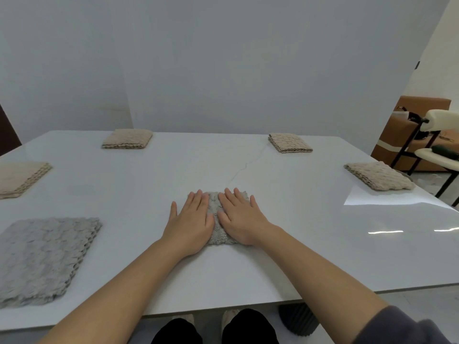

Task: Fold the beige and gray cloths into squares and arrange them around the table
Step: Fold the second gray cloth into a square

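So, starting at the far left: a folded left-edge beige cloth (pixel 22 178) sits on the white table (pixel 273 256), partly cut off by the frame. In front of it, closer to the person, there's a big gray cloth (pixel 44 259) folded flat, also running out of the frame a bit. Further back, near the far edge, is the back-left beige cloth (pixel 128 139), folded into a neat squarish pad.

In the middle, near the person's side of the table, is the small gray cloth (pixel 217 219), folded up with both hands on top of it. The left hand (pixel 191 222) lies flat over its left part, fingers straight and relaxed, not gripping anything, thumb sticking out to the side. The right hand (pixel 242 217) does the same on the right part, palm down, fingers stretched out flat and just pressing. Only a strip of cloth shows between the two hands, plus a bit at the far right corner.

Moving on, the back-right beige cloth (pixel 290 143) sits folded near the far edge, and the right-edge beige cloth (pixel 378 178) lies folded by the table's right side. Past the table there's a cream-padded chair (pixel 437 135).
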